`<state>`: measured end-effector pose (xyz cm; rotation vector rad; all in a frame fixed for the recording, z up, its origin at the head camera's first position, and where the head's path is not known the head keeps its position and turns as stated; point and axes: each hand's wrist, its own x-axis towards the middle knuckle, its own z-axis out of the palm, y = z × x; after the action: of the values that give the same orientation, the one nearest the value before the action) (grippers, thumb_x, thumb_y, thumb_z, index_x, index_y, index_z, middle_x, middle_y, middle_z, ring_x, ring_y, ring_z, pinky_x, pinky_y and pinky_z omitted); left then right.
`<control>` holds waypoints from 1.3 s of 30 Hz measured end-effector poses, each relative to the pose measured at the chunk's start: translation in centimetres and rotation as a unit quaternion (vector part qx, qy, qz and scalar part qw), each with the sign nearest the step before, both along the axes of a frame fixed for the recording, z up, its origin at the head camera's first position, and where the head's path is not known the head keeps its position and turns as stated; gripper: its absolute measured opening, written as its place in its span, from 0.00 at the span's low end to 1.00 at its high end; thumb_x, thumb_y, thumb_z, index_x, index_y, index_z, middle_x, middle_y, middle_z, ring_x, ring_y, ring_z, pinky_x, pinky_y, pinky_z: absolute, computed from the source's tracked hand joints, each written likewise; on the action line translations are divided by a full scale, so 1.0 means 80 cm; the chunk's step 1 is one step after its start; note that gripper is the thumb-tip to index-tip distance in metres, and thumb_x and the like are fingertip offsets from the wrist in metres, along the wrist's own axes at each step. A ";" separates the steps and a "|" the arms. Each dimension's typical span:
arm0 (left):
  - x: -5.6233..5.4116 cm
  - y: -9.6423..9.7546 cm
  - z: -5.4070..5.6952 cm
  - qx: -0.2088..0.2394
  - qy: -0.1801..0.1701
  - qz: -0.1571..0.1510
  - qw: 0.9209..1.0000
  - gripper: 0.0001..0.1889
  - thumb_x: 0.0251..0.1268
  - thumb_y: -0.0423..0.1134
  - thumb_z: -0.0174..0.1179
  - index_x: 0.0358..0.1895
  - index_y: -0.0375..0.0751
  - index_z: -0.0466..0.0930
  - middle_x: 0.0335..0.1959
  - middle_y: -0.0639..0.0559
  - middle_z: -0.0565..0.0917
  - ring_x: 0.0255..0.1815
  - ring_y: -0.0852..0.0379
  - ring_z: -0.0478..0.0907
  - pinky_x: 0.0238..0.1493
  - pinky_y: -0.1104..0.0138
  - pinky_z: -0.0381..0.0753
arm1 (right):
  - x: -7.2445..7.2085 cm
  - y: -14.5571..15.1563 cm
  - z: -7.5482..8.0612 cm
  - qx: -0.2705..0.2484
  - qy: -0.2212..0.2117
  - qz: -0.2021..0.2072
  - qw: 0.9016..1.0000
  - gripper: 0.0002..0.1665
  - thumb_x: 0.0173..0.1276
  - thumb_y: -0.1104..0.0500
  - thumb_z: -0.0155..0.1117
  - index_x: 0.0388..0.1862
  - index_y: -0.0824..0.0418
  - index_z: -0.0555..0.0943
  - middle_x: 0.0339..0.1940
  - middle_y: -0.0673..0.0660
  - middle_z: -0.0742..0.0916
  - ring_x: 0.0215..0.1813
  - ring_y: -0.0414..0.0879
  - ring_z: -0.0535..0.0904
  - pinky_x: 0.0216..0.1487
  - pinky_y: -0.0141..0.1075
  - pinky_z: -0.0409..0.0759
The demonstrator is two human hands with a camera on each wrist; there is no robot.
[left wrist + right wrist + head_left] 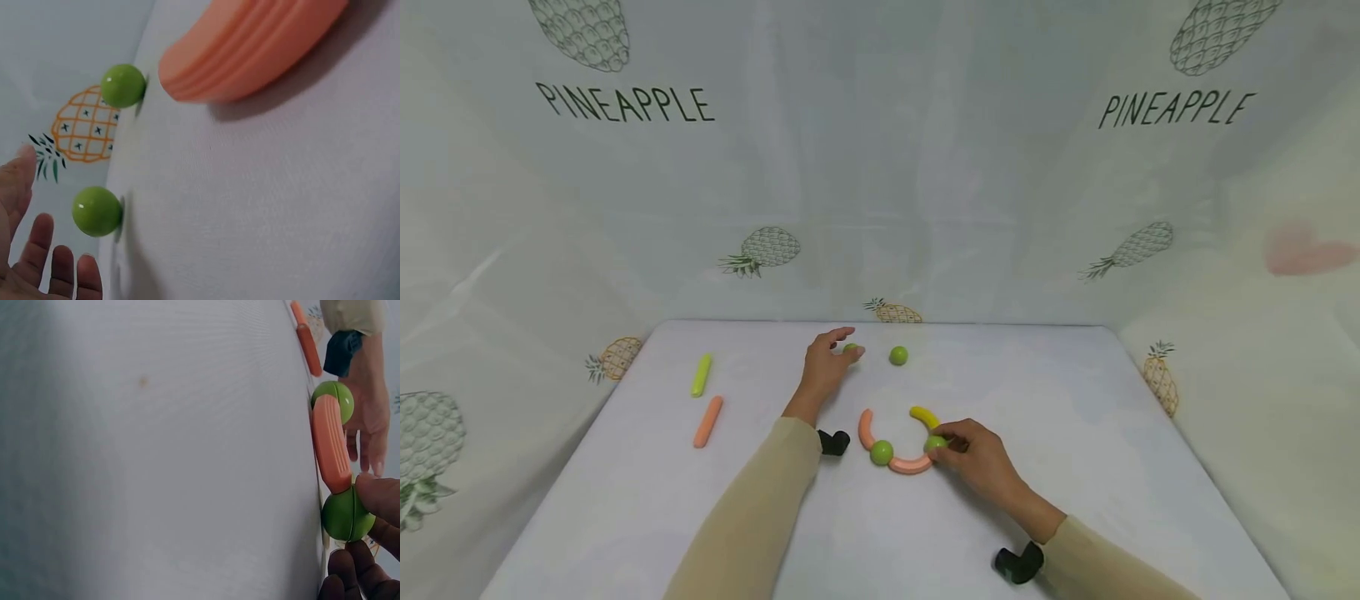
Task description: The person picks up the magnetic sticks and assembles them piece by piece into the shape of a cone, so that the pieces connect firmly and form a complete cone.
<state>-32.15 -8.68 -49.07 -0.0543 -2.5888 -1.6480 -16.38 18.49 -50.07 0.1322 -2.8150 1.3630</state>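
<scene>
On the white table, a green ball [882, 452] joins two curved orange sticks, one upright on the left [866, 429] and one along the bottom [910, 466]. My right hand [981, 462] pinches another green ball [347, 515] at the right end of the bottom stick. Above that ball lies a curved yellow stick [923, 416], its lower end by my fingertips. Farther back, my left hand [826, 367] reaches around a loose green ball [97, 211], thumb and fingers spread and apart from it. One more green ball [898, 356] sits to its right.
At the table's left lie a straight yellow-green stick [702, 375] and a straight orange stick [708, 422]. A white cloth [880, 167] printed with pineapples hangs behind the table's back edge. Black wrist devices [1019, 564] sit at both sleeves.
</scene>
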 end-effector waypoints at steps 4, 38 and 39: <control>-0.004 -0.001 -0.006 -0.007 -0.007 -0.007 1.000 0.27 0.74 0.45 0.68 0.72 0.45 0.78 0.75 0.40 0.74 0.76 0.39 0.68 0.75 0.44 0.69 | -0.001 0.000 -0.002 0.002 -0.003 -0.002 1.000 0.16 0.61 0.56 0.83 0.48 0.50 0.91 0.41 0.46 0.86 0.40 0.39 0.79 0.42 0.31 0.79; 0.021 -0.003 -0.012 -0.061 -0.011 -0.051 0.997 0.22 0.70 0.37 0.71 0.65 0.44 0.83 0.58 0.46 0.86 0.60 0.48 0.82 0.65 0.54 0.80 | 0.001 -0.002 0.000 0.009 0.006 0.002 1.000 0.16 0.62 0.57 0.82 0.49 0.52 0.91 0.41 0.48 0.86 0.40 0.39 0.79 0.40 0.31 0.79; 0.023 -0.003 -0.012 -0.057 -0.008 -0.054 0.997 0.22 0.70 0.37 0.71 0.65 0.44 0.83 0.57 0.46 0.86 0.59 0.48 0.82 0.64 0.54 0.80 | 0.001 -0.003 0.000 0.009 0.005 0.001 1.000 0.16 0.62 0.57 0.82 0.49 0.52 0.91 0.41 0.48 0.86 0.40 0.39 0.79 0.40 0.31 0.79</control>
<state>-30.33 -8.88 -50.01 -0.1913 -2.7351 -1.5361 -16.31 18.28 -50.07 0.1422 -2.8210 1.3340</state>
